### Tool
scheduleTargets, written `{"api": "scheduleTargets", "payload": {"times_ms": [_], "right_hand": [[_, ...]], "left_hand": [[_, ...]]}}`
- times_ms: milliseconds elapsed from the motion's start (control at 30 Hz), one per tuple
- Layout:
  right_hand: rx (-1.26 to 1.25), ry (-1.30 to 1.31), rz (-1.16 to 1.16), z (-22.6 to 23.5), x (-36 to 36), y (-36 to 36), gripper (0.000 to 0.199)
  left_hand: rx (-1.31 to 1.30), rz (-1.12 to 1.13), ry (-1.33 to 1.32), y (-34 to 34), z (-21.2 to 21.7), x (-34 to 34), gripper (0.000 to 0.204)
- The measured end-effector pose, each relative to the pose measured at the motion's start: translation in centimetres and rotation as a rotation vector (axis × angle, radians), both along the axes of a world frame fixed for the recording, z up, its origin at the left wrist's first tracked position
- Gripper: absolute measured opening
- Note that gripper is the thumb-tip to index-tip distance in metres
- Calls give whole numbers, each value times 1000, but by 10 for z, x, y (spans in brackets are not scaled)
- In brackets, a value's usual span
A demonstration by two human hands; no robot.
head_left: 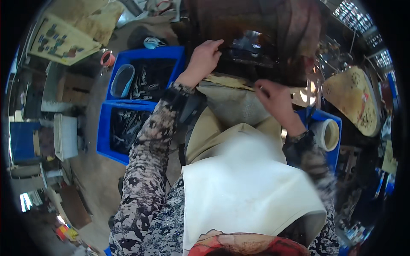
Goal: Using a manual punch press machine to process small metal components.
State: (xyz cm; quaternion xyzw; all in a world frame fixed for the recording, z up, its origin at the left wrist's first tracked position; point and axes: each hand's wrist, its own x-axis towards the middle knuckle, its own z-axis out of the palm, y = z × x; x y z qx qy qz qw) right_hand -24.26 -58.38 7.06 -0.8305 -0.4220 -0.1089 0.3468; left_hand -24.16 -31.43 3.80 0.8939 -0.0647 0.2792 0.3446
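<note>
Ahead of the person's lap, a dark brown sheet of material (256, 38) lies draped over the counter, the left hand (204, 57) pressing its edge with fingers together. Right hand (275, 100) pinches its lower edge. Blue bins (147, 54) of black scraps sit left, a tape roll (326, 134) right.

Dim daylight, glare at right, blurred foreground cloth, fisheye-bent edges

Two blue crates (112, 128) block the centre-left of the frame; a tape roll (326, 135) obstructs centre right. Open floor (92, 179) remains at lower left.
</note>
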Motion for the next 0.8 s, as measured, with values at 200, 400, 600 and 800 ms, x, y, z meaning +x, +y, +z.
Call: {"api": "scheduleTargets", "payload": {"times_ms": [200,400,600,800], "right_hand": [[-184,-29,23,43,-93,-14,11],[-185,-55,41,57,-104,-10,11],[-159,44,116,59,-109,-9,14],[-96,480,220,57,-79,-14,26]], "left_hand": [[411,-28,260,-12,24,-8,36],[609,-99,285,-3,19,8,19],[605,-75,534,-6,12,16,19],[567,83,500,16,11,10,18]]}}
